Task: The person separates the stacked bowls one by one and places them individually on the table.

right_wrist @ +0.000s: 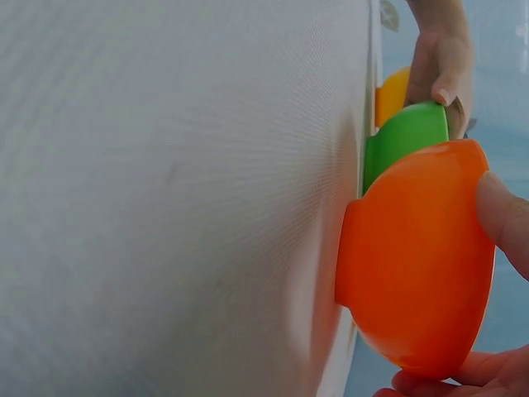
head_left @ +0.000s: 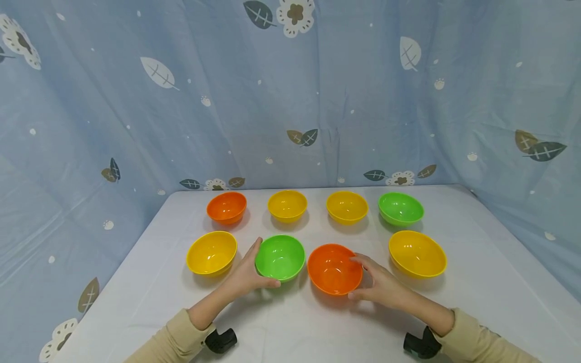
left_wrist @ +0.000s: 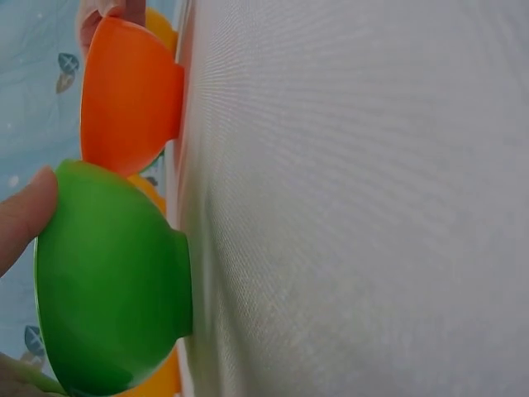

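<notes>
Near the middle of the table, my left hand (head_left: 246, 276) holds a green bowl (head_left: 280, 258) by its left side, thumb at the near rim and fingers around the far left. Just right of it, an orange bowl (head_left: 334, 269) is held at its right side by my right hand (head_left: 382, 285). In the right wrist view the thumb (right_wrist: 504, 217) lies against the orange bowl's rim, with fingers under its far side. Both bowls are upright, side by side with a narrow gap. Their bases are at or very close to the cloth.
A yellow bowl (head_left: 212, 253) stands to the left and another yellow bowl (head_left: 417, 254) to the right. Behind is a row: orange bowl (head_left: 227, 207), two yellow bowls (head_left: 287, 205) and a green bowl (head_left: 401, 208). A blue patterned curtain (head_left: 254, 111) hangs behind the white table (head_left: 290, 333).
</notes>
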The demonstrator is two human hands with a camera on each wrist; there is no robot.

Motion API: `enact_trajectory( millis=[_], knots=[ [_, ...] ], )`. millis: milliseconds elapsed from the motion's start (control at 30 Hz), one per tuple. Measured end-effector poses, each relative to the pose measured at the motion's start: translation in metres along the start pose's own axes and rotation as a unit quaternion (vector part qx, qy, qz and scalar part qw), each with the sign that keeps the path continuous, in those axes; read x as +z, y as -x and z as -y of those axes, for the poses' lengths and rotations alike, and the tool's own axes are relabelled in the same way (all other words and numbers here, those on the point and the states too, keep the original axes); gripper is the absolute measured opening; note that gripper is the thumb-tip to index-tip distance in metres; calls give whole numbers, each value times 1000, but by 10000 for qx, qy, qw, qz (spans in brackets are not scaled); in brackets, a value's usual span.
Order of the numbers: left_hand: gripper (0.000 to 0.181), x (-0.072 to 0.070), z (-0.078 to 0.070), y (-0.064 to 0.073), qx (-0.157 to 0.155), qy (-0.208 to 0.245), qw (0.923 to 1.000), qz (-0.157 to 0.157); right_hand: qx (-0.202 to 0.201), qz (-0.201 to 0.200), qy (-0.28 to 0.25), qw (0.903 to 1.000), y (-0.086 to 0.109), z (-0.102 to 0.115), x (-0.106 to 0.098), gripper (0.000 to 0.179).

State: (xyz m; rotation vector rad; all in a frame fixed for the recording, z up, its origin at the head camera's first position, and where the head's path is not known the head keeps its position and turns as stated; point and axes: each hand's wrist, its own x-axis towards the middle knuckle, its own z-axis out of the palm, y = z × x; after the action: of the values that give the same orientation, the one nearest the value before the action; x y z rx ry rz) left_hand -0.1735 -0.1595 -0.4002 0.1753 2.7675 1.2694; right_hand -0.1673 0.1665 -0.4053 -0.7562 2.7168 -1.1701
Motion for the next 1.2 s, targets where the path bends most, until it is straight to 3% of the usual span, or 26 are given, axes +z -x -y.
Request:
enact_trajectory(
  millis=[433,1200],
  knots=[
    [116,0,2,1,-18,161,9999,-32,444,-64,286,9986,0,-2,-6,84],
    [116,0,1,0,-39,157,9999,-2,1082,-191,-95,9939,-1,-4,-16,90]
  ],
)
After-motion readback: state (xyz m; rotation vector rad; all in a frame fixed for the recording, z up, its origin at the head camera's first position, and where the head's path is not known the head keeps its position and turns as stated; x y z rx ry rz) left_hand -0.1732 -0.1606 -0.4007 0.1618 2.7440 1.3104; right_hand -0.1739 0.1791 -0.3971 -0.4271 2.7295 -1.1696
